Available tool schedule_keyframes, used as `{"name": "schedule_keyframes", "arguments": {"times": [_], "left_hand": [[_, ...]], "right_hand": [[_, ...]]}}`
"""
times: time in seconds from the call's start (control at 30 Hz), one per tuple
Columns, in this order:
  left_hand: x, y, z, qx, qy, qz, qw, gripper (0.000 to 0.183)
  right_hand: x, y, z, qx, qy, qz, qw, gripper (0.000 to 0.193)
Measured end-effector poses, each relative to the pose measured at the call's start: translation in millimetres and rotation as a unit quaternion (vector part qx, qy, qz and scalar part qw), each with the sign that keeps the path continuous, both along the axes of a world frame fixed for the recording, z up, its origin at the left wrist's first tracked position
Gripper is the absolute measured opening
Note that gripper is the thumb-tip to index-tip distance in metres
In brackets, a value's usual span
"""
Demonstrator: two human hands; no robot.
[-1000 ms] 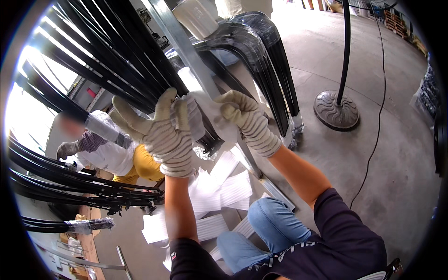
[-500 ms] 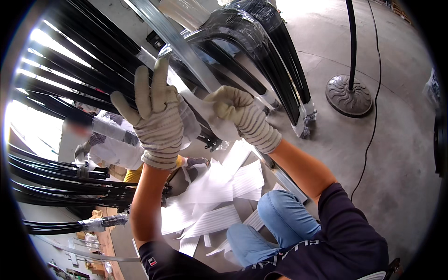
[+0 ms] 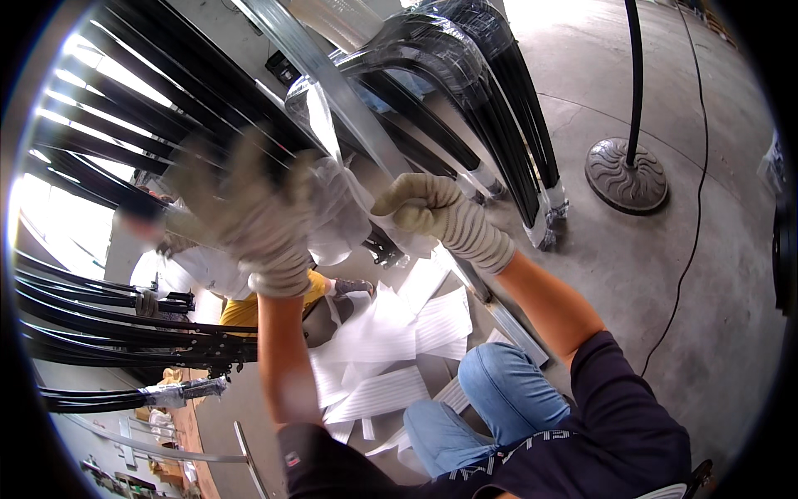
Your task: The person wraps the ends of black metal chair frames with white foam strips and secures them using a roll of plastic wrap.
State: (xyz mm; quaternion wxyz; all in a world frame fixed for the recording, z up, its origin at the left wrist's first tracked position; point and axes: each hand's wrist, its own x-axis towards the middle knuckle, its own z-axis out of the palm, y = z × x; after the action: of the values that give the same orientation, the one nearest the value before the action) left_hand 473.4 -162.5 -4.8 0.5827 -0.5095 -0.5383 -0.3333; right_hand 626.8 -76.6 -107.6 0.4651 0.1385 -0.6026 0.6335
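My left hand, in a striped knit work glove, is smeared by motion beside the row of black metal tubes. Its fingers look spread, with nothing visible gripped in them. To its right my right hand, gloved the same way, is closed in a pinch on a thin white wrapping strip. That strip runs up and to the left beside a long silvery metal bar. A whitish translucent bunch of wrapping hangs between my hands.
White foam sheets lie scattered on the floor before my knees. Black curved frames in clear film stand beyond my right hand. A round stand base and dark cable are at right. Another person works at left.
My left hand has turned and moved slightly down, its fingers now blurred. My right hand stays closed and sits a little lower and to the right. The view has shifted slightly.
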Motion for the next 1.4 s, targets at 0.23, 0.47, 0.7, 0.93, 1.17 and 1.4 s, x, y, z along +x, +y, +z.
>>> {"name": "schedule_keyframes", "arguments": {"times": [0.23,0.47,0.7,0.93,1.17,1.4], "left_hand": [[-7,-38,-96,-0.079,-0.402,-0.42,0.81,0.073],[-8,-24,-96,-0.089,-0.443,-0.52,0.725,0.075],[-28,-40,-106,-0.134,-0.502,-0.461,0.72,0.058],[-30,-39,-130,-0.038,-0.305,-0.579,0.755,0.038],[-17,-29,-161,-0.08,-0.569,-0.46,0.676,0.046],[-6,-41,-155,-0.095,-0.418,-0.551,0.716,0.033]], "right_hand": [[-1,-18,5,-0.033,-0.033,0.041,0.998,0.013],[-11,-19,-3,0.042,-0.079,0.056,0.994,0.013],[-39,-49,4,0.096,-0.134,0.028,0.986,0.021],[-54,-64,13,0.064,-0.138,0.029,0.988,0.023],[-27,-60,19,0.008,-0.125,0.045,0.991,0.027],[-59,-64,21,-0.003,-0.146,0.15,0.978,0.025]]}}
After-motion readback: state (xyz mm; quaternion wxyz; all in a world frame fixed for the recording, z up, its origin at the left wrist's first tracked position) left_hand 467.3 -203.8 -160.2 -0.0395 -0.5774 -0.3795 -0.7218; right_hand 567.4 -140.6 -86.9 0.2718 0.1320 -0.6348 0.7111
